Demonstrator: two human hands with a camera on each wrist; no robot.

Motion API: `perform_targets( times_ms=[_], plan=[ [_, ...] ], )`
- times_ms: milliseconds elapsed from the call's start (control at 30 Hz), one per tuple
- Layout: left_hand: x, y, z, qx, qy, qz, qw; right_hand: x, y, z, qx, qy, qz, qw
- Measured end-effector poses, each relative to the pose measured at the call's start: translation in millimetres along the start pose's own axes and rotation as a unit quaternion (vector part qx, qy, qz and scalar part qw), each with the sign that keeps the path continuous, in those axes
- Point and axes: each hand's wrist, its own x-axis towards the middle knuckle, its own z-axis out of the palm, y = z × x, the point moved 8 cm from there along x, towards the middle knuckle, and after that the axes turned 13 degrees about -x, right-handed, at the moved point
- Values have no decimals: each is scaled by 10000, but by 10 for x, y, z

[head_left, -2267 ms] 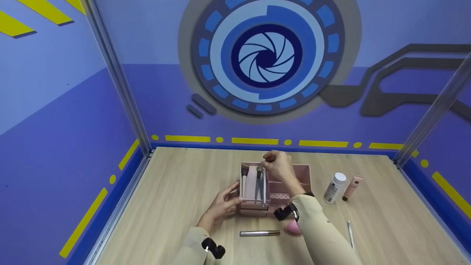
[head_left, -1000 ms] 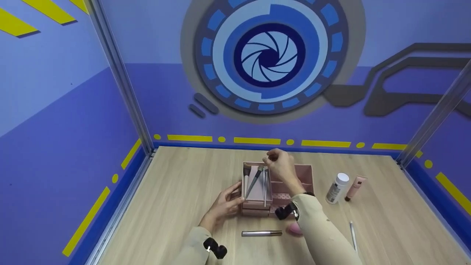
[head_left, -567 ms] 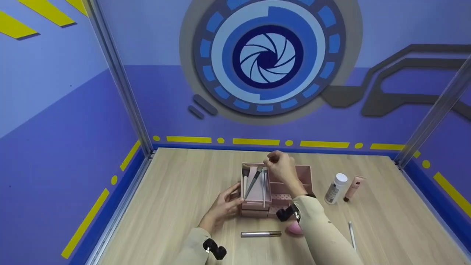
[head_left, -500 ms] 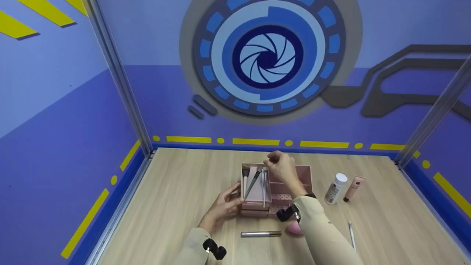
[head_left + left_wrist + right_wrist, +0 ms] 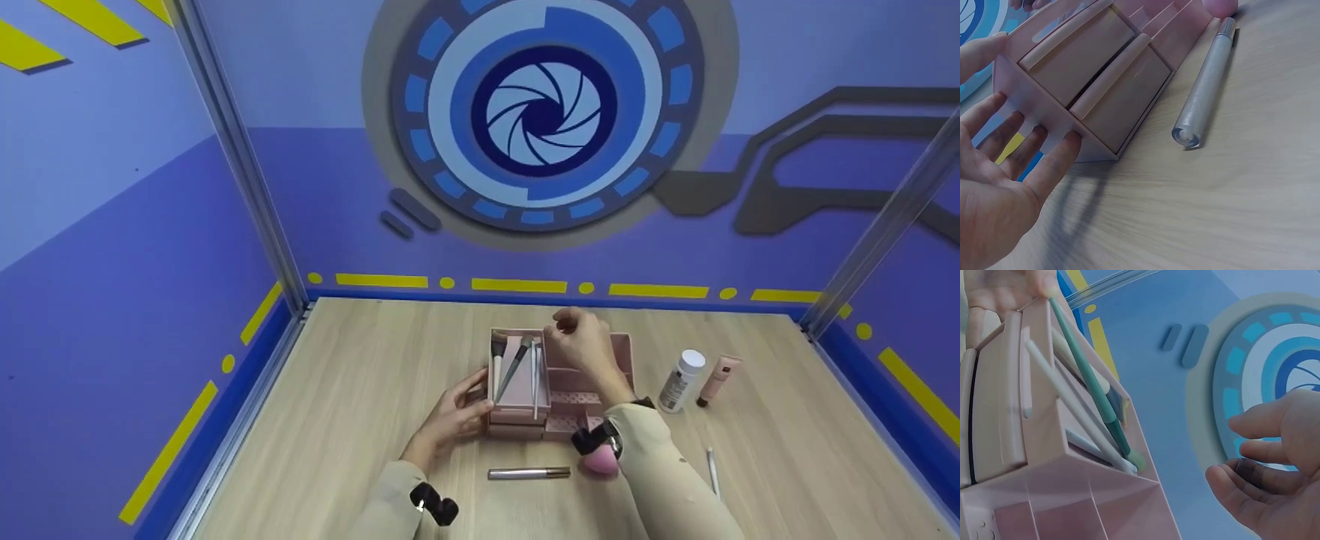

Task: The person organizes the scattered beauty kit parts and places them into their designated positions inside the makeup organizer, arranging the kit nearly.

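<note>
A pink makeup organizer (image 5: 517,431) with two front drawers stands on the table. My left hand (image 5: 454,416) touches its left side; in the left wrist view the fairly straight fingers press the side wall, with the thumb at the top edge. Several makeup brushes lie slanted in its top left compartment: a dark green-handled brush (image 5: 1092,385), a pale-handled brush (image 5: 497,369) and thin white-handled ones (image 5: 1072,399). My right hand (image 5: 587,346) hovers above the right-hand compartments, fingers loosely bent, holding nothing in the right wrist view. It is apart from the brushes.
In front of the organizer lie a silver tube (image 5: 529,473) and a pink makeup sponge (image 5: 601,460). To the right stand a white-capped bottle (image 5: 681,382) and a pink squeeze tube (image 5: 720,380). A thin white stick (image 5: 712,472) lies nearer the right front. Walls enclose the table.
The dark-handled brush has tipped into a diagonal since the earliest frame. My right hand has moved slightly right, away from the brushes. My left hand stays at the organizer's side.
</note>
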Motion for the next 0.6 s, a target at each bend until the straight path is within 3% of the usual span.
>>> perform_targets(
  times_ms=[600],
  plan=[
    [13,7,22,52,-139,72,9999,-198,203,-109,236,-74,236,9994]
  ],
)
